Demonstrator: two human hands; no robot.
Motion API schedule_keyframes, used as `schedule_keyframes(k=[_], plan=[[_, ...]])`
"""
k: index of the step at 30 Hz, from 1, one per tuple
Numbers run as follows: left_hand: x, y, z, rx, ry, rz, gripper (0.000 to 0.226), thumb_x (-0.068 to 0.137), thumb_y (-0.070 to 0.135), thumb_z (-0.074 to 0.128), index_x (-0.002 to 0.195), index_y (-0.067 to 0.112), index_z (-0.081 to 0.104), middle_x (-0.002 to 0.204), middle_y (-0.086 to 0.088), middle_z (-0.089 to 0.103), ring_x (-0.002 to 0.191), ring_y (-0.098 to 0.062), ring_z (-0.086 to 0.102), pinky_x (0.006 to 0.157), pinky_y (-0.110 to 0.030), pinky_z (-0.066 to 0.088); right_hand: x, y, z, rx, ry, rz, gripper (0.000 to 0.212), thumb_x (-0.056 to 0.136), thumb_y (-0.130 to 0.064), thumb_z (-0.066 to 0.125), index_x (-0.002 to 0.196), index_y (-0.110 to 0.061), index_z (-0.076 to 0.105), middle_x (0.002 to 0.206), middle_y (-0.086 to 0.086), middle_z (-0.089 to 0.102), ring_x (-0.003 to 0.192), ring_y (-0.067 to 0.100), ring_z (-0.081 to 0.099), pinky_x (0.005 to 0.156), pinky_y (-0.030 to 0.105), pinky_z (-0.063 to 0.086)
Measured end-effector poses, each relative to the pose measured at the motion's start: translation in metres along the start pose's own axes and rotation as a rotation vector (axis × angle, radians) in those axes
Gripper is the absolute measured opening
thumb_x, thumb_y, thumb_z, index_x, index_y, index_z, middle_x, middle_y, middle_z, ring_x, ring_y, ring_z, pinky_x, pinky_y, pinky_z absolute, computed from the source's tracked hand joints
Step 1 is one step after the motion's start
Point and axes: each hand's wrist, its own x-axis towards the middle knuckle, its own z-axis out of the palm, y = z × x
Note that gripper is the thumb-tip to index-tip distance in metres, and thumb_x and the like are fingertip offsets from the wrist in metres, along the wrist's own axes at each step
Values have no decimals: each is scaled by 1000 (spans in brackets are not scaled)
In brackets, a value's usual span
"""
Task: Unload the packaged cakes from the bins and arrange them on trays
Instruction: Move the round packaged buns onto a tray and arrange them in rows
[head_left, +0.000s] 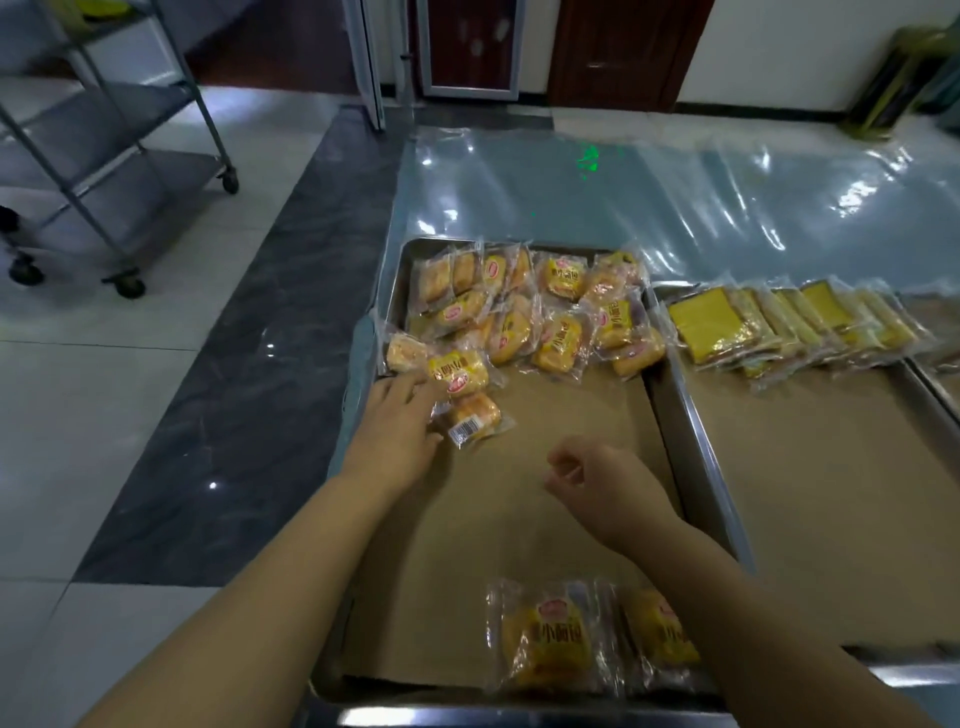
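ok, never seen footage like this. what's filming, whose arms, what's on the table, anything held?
No machine: a person works bare-handed. The one picture comes from a wide-angle camera on their head, looking forward and down. The left hand reaches with straight fingers and touches a packaged cake beside the pile at the far end of the left tray. The right hand hovers loosely curled over the brown paper lining, holding nothing. At that tray's near edge lie two more packs. The right tray holds a row of flat yellow packs. A wheeled rack stands on the floor, left.
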Motion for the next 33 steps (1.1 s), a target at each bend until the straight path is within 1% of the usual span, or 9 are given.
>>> schedule_keyframes(k=[6, 11, 14, 18, 22, 24, 27, 30, 33], plan=[[38, -4, 8, 146, -74, 7, 64, 88, 26, 58, 144, 36, 28, 156, 3, 14, 136, -29, 14, 109, -41, 26, 37, -1, 6, -66, -111, 66, 29, 87, -37, 58, 113, -26, 57, 102, -6, 62, 89, 12, 58, 72, 30, 50], [43, -11, 11, 204, -148, 12, 62, 86, 53, 51, 142, 39, 29, 149, 2, 28, 129, -28, 23, 105, -39, 29, 67, -8, 21, -74, -161, 142, 34, 86, -36, 55, 116, -19, 53, 109, 1, 60, 97, 20, 57, 76, 33, 49], [35, -14, 11, 196, -124, -11, 64, 85, 66, 37, 142, 37, 31, 141, -1, 34, 125, -27, 27, 104, -41, 32, 80, -13, 32, -57, -159, 145, 46, 87, -49, 55, 118, -15, 52, 114, 4, 53, 100, 23, 55, 76, 34, 46], [23, -16, 12, 107, -83, -46, 49, 95, 51, 30, 141, 37, 34, 126, -3, 42, 109, -23, 36, 94, -36, 35, 91, -19, 45, -30, -166, 155, 45, 87, -51, 55, 116, -16, 54, 121, 5, 44, 97, 22, 54, 74, 31, 42], [18, -17, 13, 83, -71, -46, 49, 93, 42, 47, 139, 31, 38, 122, -3, 45, 108, -22, 38, 94, -35, 35, 92, -18, 50, 103, -133, 188, 33, 80, -47, 67, 84, -20, 49, 103, 2, 50, 81, 15, 49, 66, 30, 39], [17, -15, 13, 81, -63, -31, 50, 89, 42, 54, 135, 28, 43, 123, -2, 44, 110, -21, 38, 94, -34, 36, 90, -15, 48, 229, -106, 242, 34, 76, -42, 73, 77, -22, 46, 89, -2, 55, 75, 13, 52, 59, 29, 40], [15, -12, 17, 105, -64, 25, 50, 85, 41, 61, 130, 24, 49, 138, 0, 36, 120, -24, 31, 101, -35, 33, 82, -6, 40, 409, -32, 310, 34, 72, -37, 78, 79, -23, 47, 78, -6, 54, 67, 8, 50, 52, 24, 35], [13, -8, 24, 51, -116, 75, 50, 88, 35, 59, 134, 18, 46, 150, 1, 27, 136, -22, 20, 111, -33, 22, 69, 4, 26, 520, 83, 333, 34, 71, -28, 80, 82, -29, 48, 82, -8, 57, 71, 6, 54, 53, 20, 38], [10, -3, 28, 38, -164, 62, 49, 91, 40, 52, 135, 19, 44, 150, -2, 29, 135, -22, 23, 109, -33, 24, 53, 14, 9, 522, 199, 276, 36, 72, -19, 79, 84, -36, 50, 89, -11, 59, 78, 2, 58, 56, 12, 41]])
